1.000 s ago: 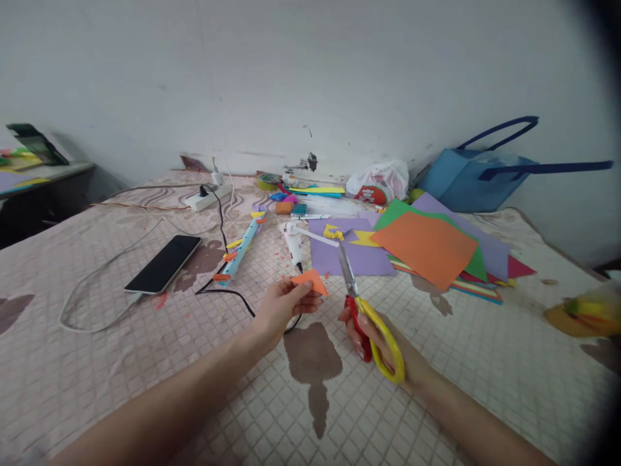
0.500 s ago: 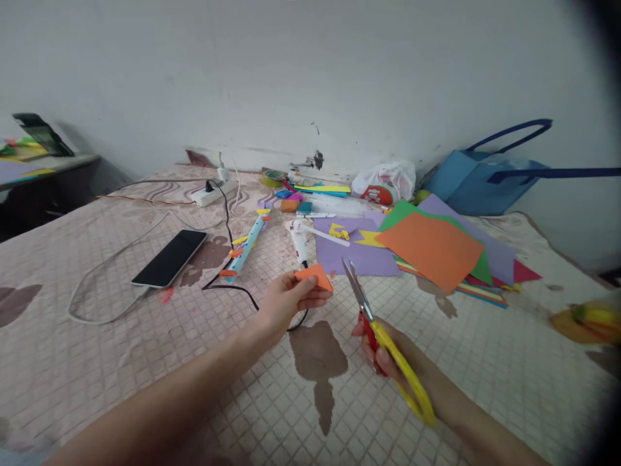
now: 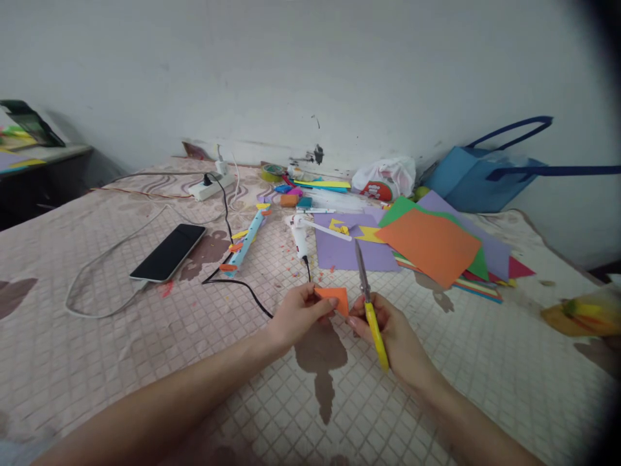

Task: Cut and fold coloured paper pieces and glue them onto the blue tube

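Note:
A small piece of orange paper (image 3: 338, 298) is pinched between the thumb and fingers of my left hand (image 3: 299, 315). My right hand (image 3: 388, 330) is closed around scissors (image 3: 373, 327) with a yellow handle, and its fingertips meet the right corner of the paper. The scissor blades point away from me and look closed. Beyond my hands lies a white glue gun (image 3: 298, 238) with a black cord. Left of it a light blue paper strip (image 3: 248, 243) carries yellow and orange bits.
Coloured paper sheets (image 3: 429, 243) are piled at the right, beside a purple sheet (image 3: 359, 255). A phone (image 3: 169, 254) on a white cable lies left. Behind are a power strip (image 3: 211, 188), a plastic bag (image 3: 385, 180) and a blue bag (image 3: 478, 178).
My right hand has moved left and up to the orange paper, and the scissors have swung upright with their blades together. My left hand has come slightly right and down, the paper turning.

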A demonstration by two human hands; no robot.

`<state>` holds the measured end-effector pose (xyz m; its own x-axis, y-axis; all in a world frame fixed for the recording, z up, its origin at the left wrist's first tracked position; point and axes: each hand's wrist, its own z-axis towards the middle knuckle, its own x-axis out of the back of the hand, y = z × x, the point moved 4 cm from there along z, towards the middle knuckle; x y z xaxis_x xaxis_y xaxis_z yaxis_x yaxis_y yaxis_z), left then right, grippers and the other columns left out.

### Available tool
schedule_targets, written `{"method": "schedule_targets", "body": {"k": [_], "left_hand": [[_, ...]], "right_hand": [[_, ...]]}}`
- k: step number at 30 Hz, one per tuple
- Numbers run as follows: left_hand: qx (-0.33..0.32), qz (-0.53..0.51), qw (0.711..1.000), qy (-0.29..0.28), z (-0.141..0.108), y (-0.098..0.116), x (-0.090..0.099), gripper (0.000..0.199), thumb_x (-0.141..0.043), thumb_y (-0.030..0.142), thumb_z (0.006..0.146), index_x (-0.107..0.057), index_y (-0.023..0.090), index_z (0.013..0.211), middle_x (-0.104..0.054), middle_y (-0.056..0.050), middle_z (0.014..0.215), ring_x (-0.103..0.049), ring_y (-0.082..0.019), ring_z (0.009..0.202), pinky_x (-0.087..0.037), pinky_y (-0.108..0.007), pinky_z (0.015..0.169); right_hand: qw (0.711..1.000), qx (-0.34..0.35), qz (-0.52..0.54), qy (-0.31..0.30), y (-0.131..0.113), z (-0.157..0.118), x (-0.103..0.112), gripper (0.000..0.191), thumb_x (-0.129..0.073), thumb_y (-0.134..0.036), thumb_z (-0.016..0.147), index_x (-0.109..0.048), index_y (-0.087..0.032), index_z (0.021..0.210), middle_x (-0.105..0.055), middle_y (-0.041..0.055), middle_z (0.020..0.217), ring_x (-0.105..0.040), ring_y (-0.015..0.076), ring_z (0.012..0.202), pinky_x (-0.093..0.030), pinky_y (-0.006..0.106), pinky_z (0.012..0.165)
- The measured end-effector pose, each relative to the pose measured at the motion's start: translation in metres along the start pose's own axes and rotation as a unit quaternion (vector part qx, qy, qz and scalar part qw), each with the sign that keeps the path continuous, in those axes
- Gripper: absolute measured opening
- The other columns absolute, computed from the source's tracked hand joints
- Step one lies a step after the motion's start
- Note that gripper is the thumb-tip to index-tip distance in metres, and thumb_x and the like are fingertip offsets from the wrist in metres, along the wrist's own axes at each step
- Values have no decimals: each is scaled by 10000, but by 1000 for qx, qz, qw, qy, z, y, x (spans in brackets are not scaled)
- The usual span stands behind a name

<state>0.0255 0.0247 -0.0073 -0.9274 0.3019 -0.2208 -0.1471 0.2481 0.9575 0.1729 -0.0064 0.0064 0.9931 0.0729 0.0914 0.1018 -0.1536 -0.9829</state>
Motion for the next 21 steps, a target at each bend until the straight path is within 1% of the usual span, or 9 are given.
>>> {"method": "schedule_targets", "body": {"k": [3,7,9,11,14,15,18,21], "left_hand": [[1,-19,1000,-23,-1,0,-3,250,-727,348,671,-614,132,728,-630,-5,636,-552,-94,561,-425,-210,566],[17,-36,999,2,1,0,2,252,-737,338,673,-636,117,741,-655,-23,642,-582,-100,579,-458,-219,605],[23,-56,998,10,3,3,6,261,-734,339,684,-652,110,776,-670,-36,666,-599,-102,598,-473,-216,621],[28,-88,996,17,5,7,11,256,-737,329,689,-657,104,780,-677,-45,677,-612,-100,607,-482,-206,621],[24,-139,989,33,6,15,17,228,-741,301,692,-649,101,751,-684,-51,686,-634,-105,624,-500,-202,630],[19,-153,987,35,6,18,19,219,-737,295,698,-648,102,753,-688,-53,698,-640,-107,632,-505,-203,634],[8,-173,984,42,4,26,21,195,-719,281,723,-642,106,760,-698,-61,717,-654,-115,650,-518,-208,641],[2,-172,984,45,2,32,20,187,-706,277,739,-643,102,758,-709,-79,747,-667,-127,676,-527,-219,664]], "right_hand": [[1000,1,13,-6,4,1,-1,319,-710,-359,670,-468,-200,805,-507,-27,742,-476,110,660,-390,236,593],[1000,13,0,-26,3,1,-1,313,-690,-379,700,-456,-205,814,-460,-42,708,-429,92,609,-364,225,548],[998,11,-16,-55,-2,-2,-2,342,-698,-397,691,-454,-211,843,-439,-42,718,-418,93,600,-364,229,536],[995,3,-38,-96,-7,-8,-3,371,-694,-416,699,-453,-218,900,-435,-33,747,-423,102,618,-374,238,542],[985,1,-68,-160,-11,-19,-4,358,-612,-448,790,-446,-224,1013,-436,-15,779,-419,114,653,-381,248,566],[982,5,-73,-173,-10,-23,-4,352,-576,-462,818,-445,-222,1040,-439,-10,782,-420,117,661,-383,251,573],[981,15,-89,-174,-1,-30,1,341,-500,-487,866,-461,-216,1068,-452,-3,768,-423,123,668,-387,254,585],[982,17,-92,-163,12,-34,3,325,-447,-503,890,-493,-213,1030,-426,-21,699,-392,110,610,-375,239,552]]}}
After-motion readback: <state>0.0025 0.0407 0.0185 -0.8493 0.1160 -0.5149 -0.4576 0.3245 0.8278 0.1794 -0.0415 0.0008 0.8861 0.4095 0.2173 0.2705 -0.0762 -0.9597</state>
